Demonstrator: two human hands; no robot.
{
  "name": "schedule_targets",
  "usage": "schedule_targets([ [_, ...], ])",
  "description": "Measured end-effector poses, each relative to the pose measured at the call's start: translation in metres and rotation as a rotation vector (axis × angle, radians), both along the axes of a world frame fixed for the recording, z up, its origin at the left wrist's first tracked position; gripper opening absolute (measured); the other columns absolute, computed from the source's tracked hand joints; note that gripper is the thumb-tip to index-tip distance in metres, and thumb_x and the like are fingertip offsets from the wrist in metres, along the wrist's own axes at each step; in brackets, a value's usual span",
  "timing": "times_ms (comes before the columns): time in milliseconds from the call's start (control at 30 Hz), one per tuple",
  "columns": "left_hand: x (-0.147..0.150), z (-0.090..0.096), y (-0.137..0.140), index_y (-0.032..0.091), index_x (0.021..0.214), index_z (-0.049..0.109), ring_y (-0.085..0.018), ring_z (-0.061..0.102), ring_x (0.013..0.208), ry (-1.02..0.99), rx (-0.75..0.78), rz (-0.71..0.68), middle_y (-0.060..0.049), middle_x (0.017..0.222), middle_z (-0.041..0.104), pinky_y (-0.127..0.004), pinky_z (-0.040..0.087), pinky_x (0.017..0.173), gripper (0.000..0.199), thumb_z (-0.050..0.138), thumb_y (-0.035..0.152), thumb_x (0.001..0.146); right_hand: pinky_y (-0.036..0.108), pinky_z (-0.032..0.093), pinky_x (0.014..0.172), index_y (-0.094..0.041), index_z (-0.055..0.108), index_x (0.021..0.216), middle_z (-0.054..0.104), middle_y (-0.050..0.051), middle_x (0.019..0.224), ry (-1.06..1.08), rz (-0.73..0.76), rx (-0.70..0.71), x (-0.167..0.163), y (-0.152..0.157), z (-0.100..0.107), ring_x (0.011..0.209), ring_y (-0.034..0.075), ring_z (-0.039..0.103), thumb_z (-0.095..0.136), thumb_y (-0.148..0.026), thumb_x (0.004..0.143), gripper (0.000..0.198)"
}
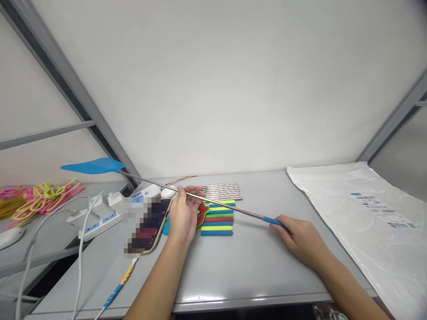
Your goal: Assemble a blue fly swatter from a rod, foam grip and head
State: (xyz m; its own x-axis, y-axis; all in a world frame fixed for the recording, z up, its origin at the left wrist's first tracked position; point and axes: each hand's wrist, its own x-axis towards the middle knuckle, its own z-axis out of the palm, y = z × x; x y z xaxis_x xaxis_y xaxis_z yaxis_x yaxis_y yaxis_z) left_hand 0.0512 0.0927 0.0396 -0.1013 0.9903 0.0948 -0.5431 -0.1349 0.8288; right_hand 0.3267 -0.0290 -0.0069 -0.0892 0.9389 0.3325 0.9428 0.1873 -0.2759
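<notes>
Reaches forward with two bare arms. Holds out the left hand [184, 215], well to the left of the right hand's fingers, with palm turned upward and inward. Bends the left fingers [194, 188] loosely, with the thumb [181, 196] just to their left; gives no clear sign of a squeeze there. Slants the left forearm [160, 278] up from below those fingers. Curls the right hand [298, 235] closed, with its back uppermost and most fingertips tucked underneath, hidden. Angles the right forearm [345, 280] back from the curled fingers, down toward the lower right.
</notes>
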Motion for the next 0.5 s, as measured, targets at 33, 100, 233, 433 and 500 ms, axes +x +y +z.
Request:
schedule_targets([
  [33,-0.002,0.000,0.001,0.016,0.084,0.063,-0.016,0.066,0.078,-0.005,-0.002,0.003,-0.007,0.086,0.070,-0.030,0.050,0.076,0.037,0.056,0.052,0.084,0.027,0.030,0.051,-0.023,0.053,0.080,0.058,-0.002,0.061,0.002,0.002,-0.004,0.000,0.000,-0.001,0.053,0.015,0.054,0.035,-0.041,0.097,0.031],
  [100,-0.002,-0.001,0.000,0.016,0.082,0.063,-0.016,0.066,0.080,0.005,0.007,-0.020,-0.007,0.087,0.070,-0.030,0.050,0.077,0.035,0.058,0.051,0.084,0.027,0.030,0.051,-0.023,0.052,0.080,0.057,-0.002,0.060,-0.001,-0.003,-0.006,0.001,0.000,-0.003,0.053,0.015,0.053,0.035,-0.042,0.097,0.031],
  [233,0.005,-0.001,-0.008,0.015,0.085,0.065,-0.017,0.065,0.087,0.096,0.040,-0.106,-0.010,0.096,0.071,-0.031,0.049,0.079,0.034,0.058,0.049,0.084,0.027,0.028,0.051,-0.023,0.048,0.075,0.054,-0.003,0.058,-0.020,-0.022,0.000,0.003,0.000,-0.005,0.051,0.014,0.050,0.036,-0.043,0.097,0.032],
  [433,0.011,-0.007,-0.013,0.015,0.086,0.066,-0.023,0.062,0.102,0.216,0.040,-0.203,-0.013,0.104,0.070,-0.036,0.048,0.086,0.036,0.056,0.050,0.085,0.027,0.026,0.050,-0.022,0.047,0.075,0.053,-0.003,0.056,-0.060,-0.032,0.036,0.005,-0.001,-0.008,0.049,0.014,0.049,0.037,-0.042,0.097,0.031],
  [500,0.013,-0.008,-0.015,0.015,0.086,0.066,-0.025,0.062,0.104,0.252,0.043,-0.221,-0.014,0.106,0.069,-0.037,0.048,0.086,0.037,0.057,0.051,0.084,0.027,0.025,0.050,-0.022,0.046,0.074,0.053,-0.003,0.055,-0.077,-0.025,0.062,0.006,-0.001,-0.009,0.047,0.014,0.048,0.037,-0.041,0.097,0.031],
])
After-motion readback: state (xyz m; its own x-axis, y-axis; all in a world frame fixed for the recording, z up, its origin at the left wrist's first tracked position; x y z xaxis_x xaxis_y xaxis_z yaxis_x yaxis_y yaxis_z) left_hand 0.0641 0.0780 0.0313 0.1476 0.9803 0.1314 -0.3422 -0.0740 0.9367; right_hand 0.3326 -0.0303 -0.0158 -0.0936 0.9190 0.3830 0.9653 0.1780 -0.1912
